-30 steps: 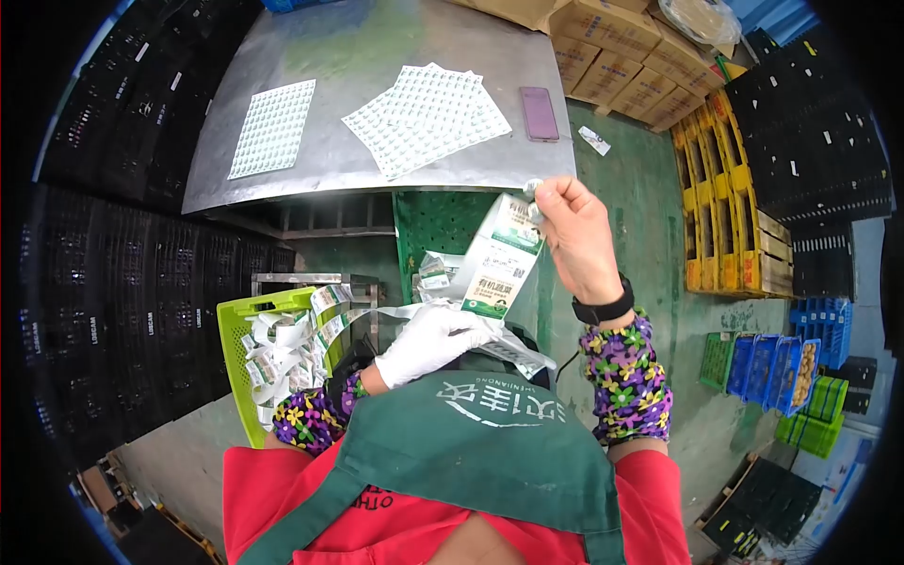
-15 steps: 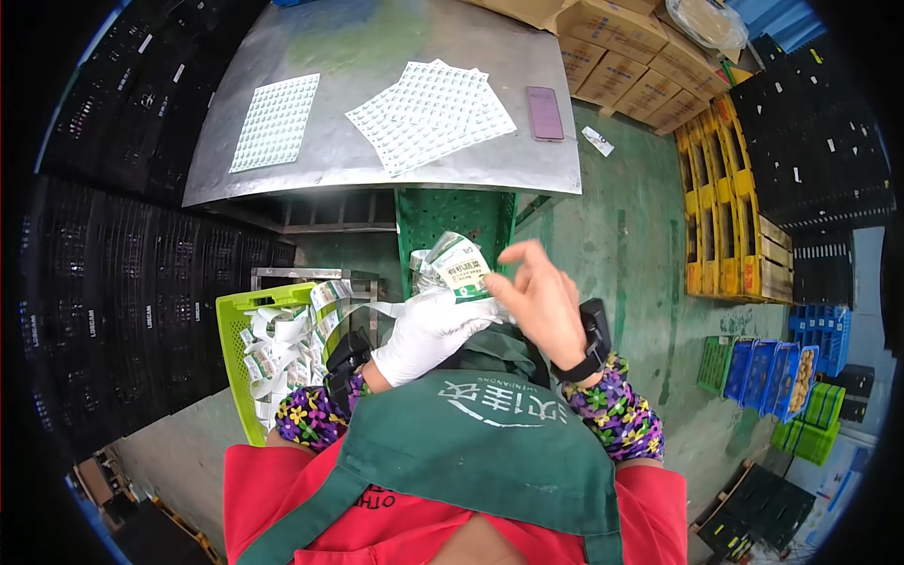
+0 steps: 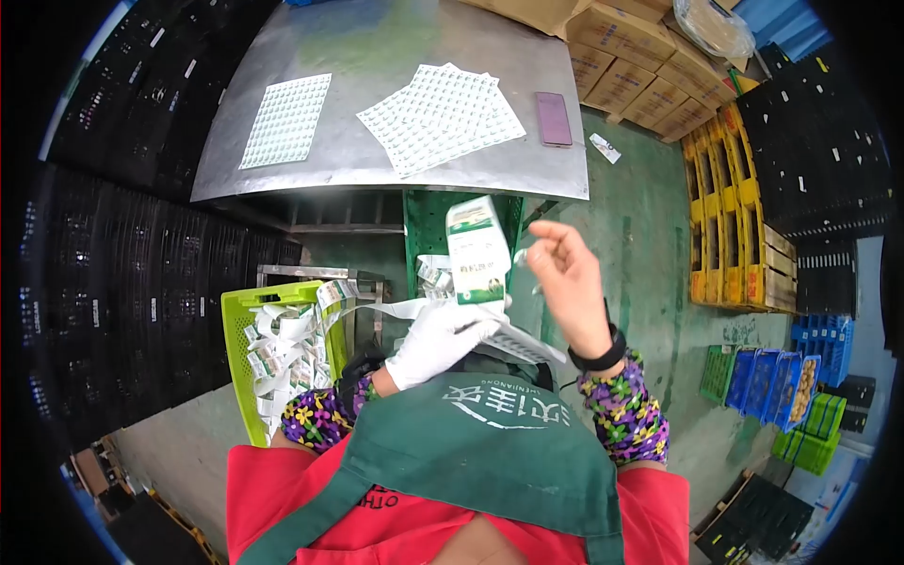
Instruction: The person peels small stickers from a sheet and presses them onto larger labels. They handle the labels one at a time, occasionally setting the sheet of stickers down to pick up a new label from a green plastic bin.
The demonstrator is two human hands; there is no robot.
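gloved left hand [image 3: 435, 341] gripping printed pouch [image 3: 477, 250], bare right hand [image 3: 566, 282] loosely open beside it, green crate [image 3: 237, 325] of label strips left

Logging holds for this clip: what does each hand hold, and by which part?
The gloved left hand grips the green-and-white label by its lower end. The bare right hand pinches something small, too small to identify.

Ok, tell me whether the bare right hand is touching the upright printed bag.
Apart. In the head view the right hand is raised beside the printed bag, with green floor visible between them; only the gloved left hand grips it.
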